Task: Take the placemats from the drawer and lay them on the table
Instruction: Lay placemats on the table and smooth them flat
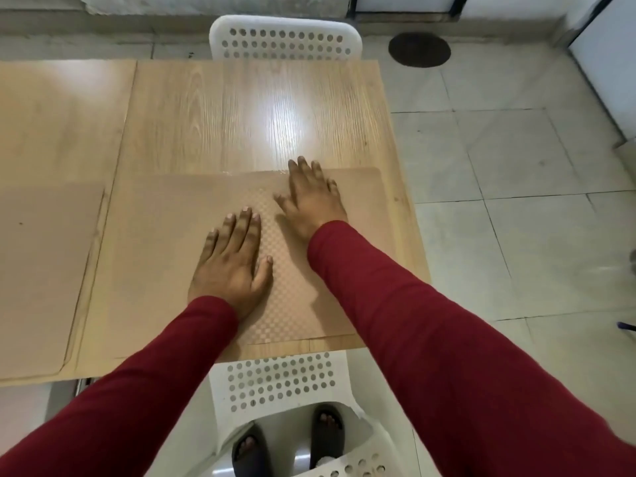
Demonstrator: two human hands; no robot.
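A translucent tan placemat with a fine checker texture lies flat on the near part of the wooden table. My left hand rests palm down on its middle, fingers spread. My right hand presses flat on its far right part, fingertips reaching just past the mat's far edge. A second placemat lies on the adjoining table at the left, and a third lies beyond it at the far left. Both arms wear dark red sleeves.
A white perforated chair stands at the table's far side. Another white perforated chair is tucked under the near edge, with my sandalled feet below it. Tiled floor with a round dark drain cover stretches to the right.
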